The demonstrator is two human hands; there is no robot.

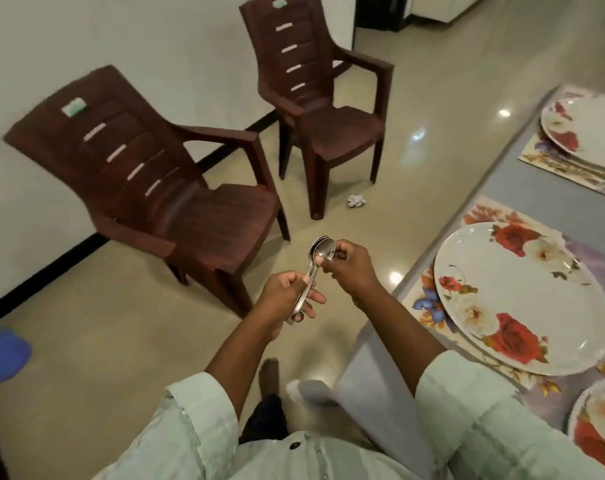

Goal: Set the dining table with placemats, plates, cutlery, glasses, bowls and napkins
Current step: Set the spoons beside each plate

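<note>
I hold a stack of steel spoons (314,268) in front of me, above the floor and left of the table. My left hand (287,299) grips the handles. My right hand (346,268) pinches the bowl of the top spoon. On the table (536,188) to the right lies a floral placemat (429,306) with a white rose-patterned plate (522,299) on it. A second placemat (543,161) farther away carries another floral plate (592,133). A third plate (595,431) shows at the bottom right corner.
Two dark brown plastic armchairs stand by the white wall, one near (162,188) and one farther (321,109). A crumpled white scrap (355,201) lies on the tiled floor between them and the table. A blue object (3,351) sits at the left edge.
</note>
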